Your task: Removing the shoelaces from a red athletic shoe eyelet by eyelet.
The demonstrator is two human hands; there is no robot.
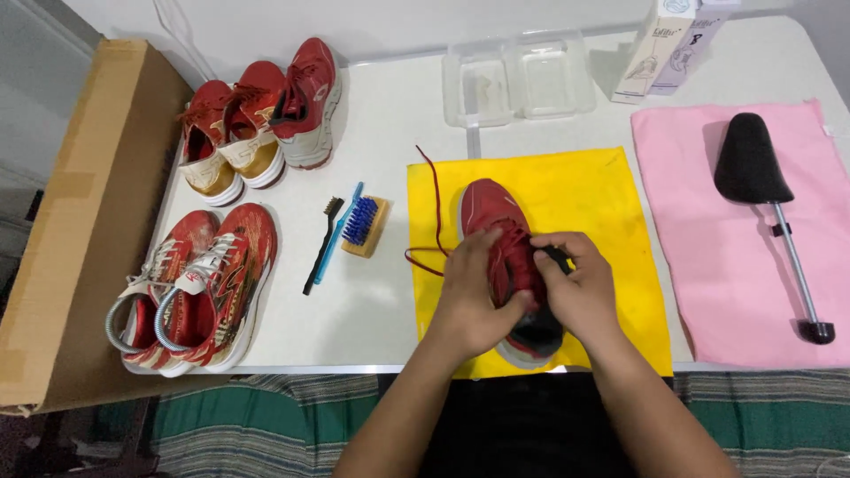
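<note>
While the red shoe lies toe away from the person on the yellow cloth near the front edge of the desk, both hands are on its upper. Left hand clasps the shoe's left side at the lacing; right hand grips the right side, fingers curled over the tongue. A loose red lace trails from the shoe toward the cloth's far left corner. Left of the cloth lie a black brush, a blue brush and a wooden brush. Two pairs of red shoes occupy the desk's left side. At the right edge, a black shoe tree rests on a pink cloth.
</note>
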